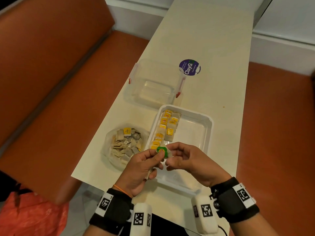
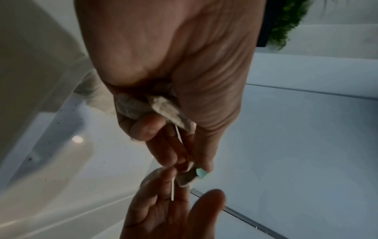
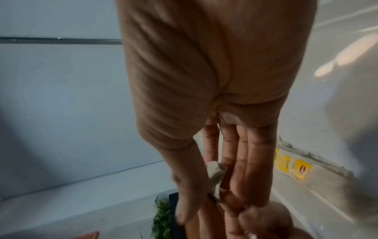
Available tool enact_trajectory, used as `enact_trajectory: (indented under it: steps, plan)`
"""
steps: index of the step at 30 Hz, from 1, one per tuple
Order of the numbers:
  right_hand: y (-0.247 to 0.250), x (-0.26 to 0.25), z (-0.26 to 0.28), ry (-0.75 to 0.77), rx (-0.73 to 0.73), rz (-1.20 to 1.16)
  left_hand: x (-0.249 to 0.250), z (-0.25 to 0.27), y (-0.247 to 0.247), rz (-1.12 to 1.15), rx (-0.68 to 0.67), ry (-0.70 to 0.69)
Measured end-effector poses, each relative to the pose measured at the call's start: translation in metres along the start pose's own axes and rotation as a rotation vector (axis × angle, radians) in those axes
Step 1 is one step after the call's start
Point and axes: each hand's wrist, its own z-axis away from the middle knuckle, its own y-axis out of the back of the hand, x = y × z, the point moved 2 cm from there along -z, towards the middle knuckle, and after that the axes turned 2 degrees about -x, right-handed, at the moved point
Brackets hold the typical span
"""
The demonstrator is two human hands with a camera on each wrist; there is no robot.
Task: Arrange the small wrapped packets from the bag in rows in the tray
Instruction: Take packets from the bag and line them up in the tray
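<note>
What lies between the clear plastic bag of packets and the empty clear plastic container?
Only bare cream tabletop lies between the bag and the container, as the head view shows.

Café booth: orange bench (image 1: 56, 68), narrow table (image 1: 204, 48)

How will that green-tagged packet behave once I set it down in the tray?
Probably limp and very light: the green-tagged packet crumples between the left hand and right hand. Its loose string may snag. It likely won't roll; packets already in the white tray lie flat.
</note>
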Motion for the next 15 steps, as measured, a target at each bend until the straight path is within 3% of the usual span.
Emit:
enact_trajectory:
  steps: [8, 15]
  plan:
    - [-0.001, -0.001, -0.004, 0.068, 0.059, 0.198, 0.024, 0.007, 0.001, -0.275, 0.035, -0.115]
    - [0.007, -0.002, -0.006, 0.070, 0.032, 0.187, 0.030, 0.002, 0.008, -0.291, -0.012, -0.040]
